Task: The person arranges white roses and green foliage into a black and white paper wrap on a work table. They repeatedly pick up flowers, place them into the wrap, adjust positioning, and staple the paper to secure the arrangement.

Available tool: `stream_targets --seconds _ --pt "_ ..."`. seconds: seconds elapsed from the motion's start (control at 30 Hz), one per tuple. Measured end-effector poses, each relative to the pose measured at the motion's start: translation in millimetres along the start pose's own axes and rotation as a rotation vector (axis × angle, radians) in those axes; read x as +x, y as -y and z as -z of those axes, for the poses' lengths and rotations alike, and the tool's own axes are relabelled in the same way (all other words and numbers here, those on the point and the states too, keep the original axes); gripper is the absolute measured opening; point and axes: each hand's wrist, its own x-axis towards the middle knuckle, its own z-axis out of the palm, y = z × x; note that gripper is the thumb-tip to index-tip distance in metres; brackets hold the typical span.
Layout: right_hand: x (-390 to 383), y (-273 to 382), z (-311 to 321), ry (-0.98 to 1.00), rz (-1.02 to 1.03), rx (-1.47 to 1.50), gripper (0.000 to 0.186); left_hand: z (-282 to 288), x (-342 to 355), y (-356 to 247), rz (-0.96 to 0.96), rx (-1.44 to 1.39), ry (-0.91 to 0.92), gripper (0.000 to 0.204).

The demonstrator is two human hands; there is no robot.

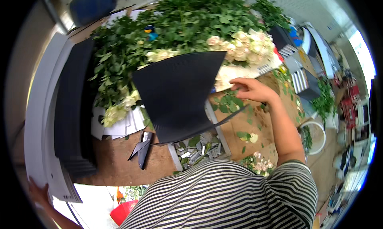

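Fingers of your right hand curl loosely, holding nothing, resting at the edge of the pale wrapping paper that lies just right of the black sheet. That black sheet stands curved and upright in the middle of the table, just left of your right hand and well apart from your left hand. Your left hand sits far to the lower left of the black sheet, touching the bottom edge of a stack of white sheets; it is partly cut off, so I cannot tell its grip. Below the black sheet, a shallow tray holds small metal pieces and loose leaves. Behind the black sheet, cream roses and leafy stems are heaped; their lower stems are hidden.
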Motion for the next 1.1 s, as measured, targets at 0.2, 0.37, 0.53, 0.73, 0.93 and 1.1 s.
stream_targets --seconds 0.2,0.37,0.53,0.73,0.93,1.1 --pt "-20 -51 -7 -0.066 0.005 0.152 0.057 139 25 -210 0.146 0.141 0.101 0.102" --pt "-15 -23 2 -0.061 -0.016 0.133 0.059 148 6 -172 0.25 -0.171 0.069 0.095" --pt "2 -16 10 -0.078 0.042 0.169 0.055 150 13 -165 0.655 -1.393 0.583 0.084" --pt "-8 46 40 -0.242 0.288 0.129 0.05 160 -15 -191 0.52 -1.84 0.556 0.091" --pt "-22 175 40 -0.269 0.753 -0.02 0.051 210 -10 -276 0.075 -1.792 0.189 0.103" --pt "3 286 -44 -0.177 1.065 -0.074 0.093 294 -33 -374 -0.318 -1.473 -0.171 0.119"
